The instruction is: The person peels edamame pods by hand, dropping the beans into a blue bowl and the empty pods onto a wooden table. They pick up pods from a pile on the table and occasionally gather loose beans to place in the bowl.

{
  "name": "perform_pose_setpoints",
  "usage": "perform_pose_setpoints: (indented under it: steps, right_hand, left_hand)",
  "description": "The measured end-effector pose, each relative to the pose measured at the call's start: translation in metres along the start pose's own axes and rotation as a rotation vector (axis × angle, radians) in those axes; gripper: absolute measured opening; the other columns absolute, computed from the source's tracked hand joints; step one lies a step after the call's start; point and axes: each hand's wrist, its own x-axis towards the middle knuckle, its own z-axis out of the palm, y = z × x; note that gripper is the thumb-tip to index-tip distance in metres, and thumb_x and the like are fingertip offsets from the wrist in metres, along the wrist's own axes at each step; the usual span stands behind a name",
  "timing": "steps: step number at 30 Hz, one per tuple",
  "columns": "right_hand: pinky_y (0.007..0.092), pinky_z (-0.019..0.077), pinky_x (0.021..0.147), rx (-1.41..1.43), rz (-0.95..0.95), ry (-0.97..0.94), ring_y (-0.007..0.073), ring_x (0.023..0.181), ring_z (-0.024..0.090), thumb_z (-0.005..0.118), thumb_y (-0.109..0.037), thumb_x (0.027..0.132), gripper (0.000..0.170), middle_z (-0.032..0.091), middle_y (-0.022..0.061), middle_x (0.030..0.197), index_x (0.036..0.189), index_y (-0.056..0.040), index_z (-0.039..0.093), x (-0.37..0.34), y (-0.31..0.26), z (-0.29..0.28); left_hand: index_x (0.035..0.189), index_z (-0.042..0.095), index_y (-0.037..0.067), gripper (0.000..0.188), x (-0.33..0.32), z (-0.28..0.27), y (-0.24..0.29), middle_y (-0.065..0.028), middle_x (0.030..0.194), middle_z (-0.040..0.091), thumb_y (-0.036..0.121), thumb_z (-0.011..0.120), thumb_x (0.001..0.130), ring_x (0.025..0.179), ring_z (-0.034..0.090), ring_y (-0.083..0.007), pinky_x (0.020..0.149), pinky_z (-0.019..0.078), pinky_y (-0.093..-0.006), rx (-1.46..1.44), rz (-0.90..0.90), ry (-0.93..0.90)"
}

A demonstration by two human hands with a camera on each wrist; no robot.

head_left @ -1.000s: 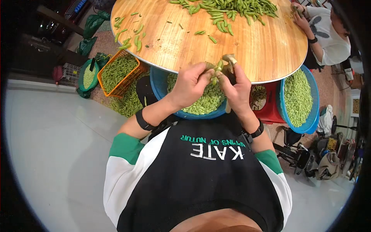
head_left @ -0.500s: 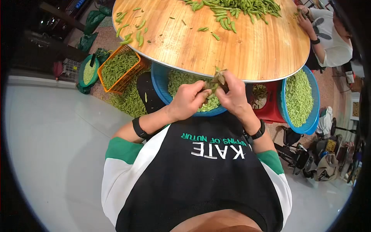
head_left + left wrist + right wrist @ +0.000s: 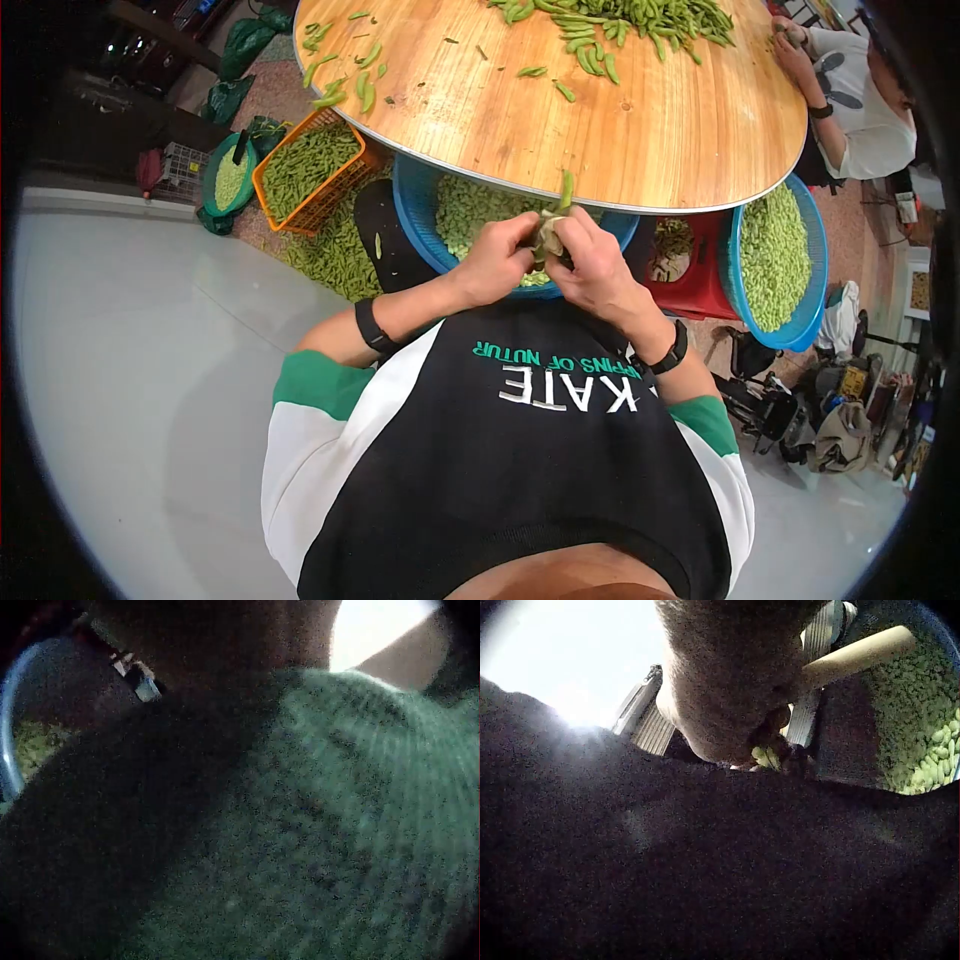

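Note:
In the head view both hands meet over a blue basin [image 3: 420,225] of shelled green beans, just below the table's near edge. My right hand [image 3: 597,272] holds a green bean pod [image 3: 567,188] that sticks up past its index finger. My left hand [image 3: 492,264] has its fingers curled in against a pale brownish-green piece [image 3: 547,236] between the hands; what exactly its fingertips pinch I cannot tell. The right wrist view shows a yellow-green bit [image 3: 767,757] at the shadowed fingers. A green cuff [image 3: 337,817] fills most of the left wrist view, hiding that hand.
A round wooden table [image 3: 470,120] bears a heap of pods [image 3: 650,25] and scattered ones. On the left, an orange crate [image 3: 300,225] of pods stands beside a loose pile [image 3: 325,260]. Another blue basin [image 3: 740,270] of beans is at right, near a red stool [image 3: 700,285]. A person [image 3: 860,100] works across the table.
Both hands have come down from the table edge toward the body and drawn closer together. The green pod now points up out of the right hand, where earlier the pods lay between the fingers.

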Motion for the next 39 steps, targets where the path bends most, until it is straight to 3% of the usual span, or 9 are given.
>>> perform_pose_setpoints:
  steps: [3, 5, 12, 21, 27, 31, 34, 36, 39]
  right_hand:
    - [0.0369, 0.0439, 0.056, -0.026, 0.001, -0.003, 0.0337, 0.065, 0.053, 0.062, 0.007, 0.068, 0.024, 0.048, 0.0159, 0.077, 0.088, 0.0006, 0.049, 0.000, 0.002, -0.002]
    - [0.0342, 0.0438, 0.056, 0.003, 0.121, 0.066, 0.0302, 0.063, 0.052, 0.062, 0.006, 0.069, 0.021, 0.048, 0.0146, 0.073, 0.086, 0.0003, 0.049, -0.003, 0.010, -0.009]
    - [0.0262, 0.0431, 0.059, 0.317, 0.429, 0.066, 0.0110, 0.065, 0.051, 0.062, 0.001, 0.077, 0.013, 0.055, 0.0067, 0.071, 0.089, 0.0011, 0.056, -0.002, 0.009, -0.002]
    - [0.0216, 0.0420, 0.054, 0.491, 0.364, -0.090, 0.0061, 0.064, 0.053, 0.060, 0.001, 0.083, 0.013, 0.064, 0.0030, 0.079, 0.096, 0.0012, 0.061, -0.004, 0.002, -0.023]
    - [0.0216, 0.0398, 0.052, 0.592, 0.655, 0.055, 0.0058, 0.058, 0.049, 0.055, -0.008, 0.089, 0.020, 0.058, 0.0010, 0.074, 0.107, -0.0001, 0.057, -0.015, 0.009, -0.033]
    - [0.0190, 0.0371, 0.048, 0.695, 0.690, 0.169, 0.0050, 0.054, 0.044, 0.046, -0.016, 0.095, 0.035, 0.057, 0.0025, 0.079, 0.127, -0.0011, 0.049, -0.019, 0.014, -0.037]
    - [0.0191, 0.0380, 0.047, 0.735, 0.679, 0.227, 0.0052, 0.056, 0.045, 0.044, -0.016, 0.097, 0.038, 0.057, 0.0034, 0.079, 0.132, -0.0021, 0.046, -0.017, 0.021, -0.030]
    - [0.0193, 0.0384, 0.045, 0.913, 0.676, 0.171, 0.0057, 0.057, 0.046, 0.045, -0.017, 0.097, 0.038, 0.057, 0.0035, 0.079, 0.132, -0.0025, 0.046, -0.012, 0.019, -0.026]
    - [0.0191, 0.0382, 0.044, 1.041, 0.675, 0.120, 0.0066, 0.057, 0.046, 0.044, -0.016, 0.097, 0.038, 0.056, 0.0034, 0.080, 0.133, -0.0030, 0.045, -0.006, 0.015, -0.022]
  left_hand:
    - [0.092, 0.054, -0.002, 0.018, 0.006, 0.000, -0.014, -0.0172, 0.084, 0.060, -0.005, 0.049, 0.075, 0.074, 0.060, -0.0259, 0.064, 0.0464, -0.0336, 0.054, 0.154, 0.025]
    - [0.094, 0.056, -0.001, 0.019, 0.007, -0.013, -0.007, -0.0201, 0.097, 0.058, -0.003, 0.053, 0.075, 0.080, 0.059, -0.0322, 0.066, 0.0475, -0.0364, 0.660, 0.634, 0.162]
    - [0.094, 0.058, -0.001, 0.020, -0.011, -0.017, 0.020, -0.0182, 0.099, 0.057, -0.001, 0.059, 0.074, 0.087, 0.059, -0.0344, 0.072, 0.0477, -0.0384, 0.296, 0.525, 0.050]
    - [0.100, 0.059, 0.002, 0.024, -0.011, -0.098, 0.060, -0.0158, 0.097, 0.057, 0.000, 0.060, 0.076, 0.084, 0.056, -0.0297, 0.072, 0.0464, -0.0400, 1.478, 0.457, 0.098]
    - [0.100, 0.059, 0.000, 0.028, 0.063, -0.031, 0.040, -0.0129, 0.100, 0.058, 0.002, 0.063, 0.072, 0.093, 0.055, -0.0298, 0.078, 0.0468, -0.0391, 0.999, 0.934, -0.044]
    - [0.092, 0.061, 0.001, 0.018, 0.079, -0.028, 0.022, -0.0123, 0.094, 0.060, 0.001, 0.057, 0.074, 0.087, 0.057, -0.0311, 0.076, 0.0476, -0.0370, 0.772, 0.900, -0.087]
    - [0.091, 0.063, 0.000, 0.013, 0.065, -0.029, 0.031, -0.0072, 0.080, 0.063, 0.003, 0.059, 0.080, 0.069, 0.059, -0.0217, 0.063, 0.0481, -0.0311, 0.497, 0.613, -0.052]
    - [0.092, 0.066, 0.000, 0.012, 0.053, -0.026, 0.046, -0.0008, 0.069, 0.061, 0.009, 0.061, 0.086, 0.058, 0.054, -0.0084, 0.051, 0.0427, -0.0233, -0.058, 0.044, -0.061]
    - [0.092, 0.067, 0.000, 0.014, 0.051, -0.028, 0.039, 0.0021, 0.069, 0.060, 0.012, 0.061, 0.089, 0.058, 0.049, -0.0010, 0.049, 0.0379, -0.0175, -0.200, -0.001, -0.056]
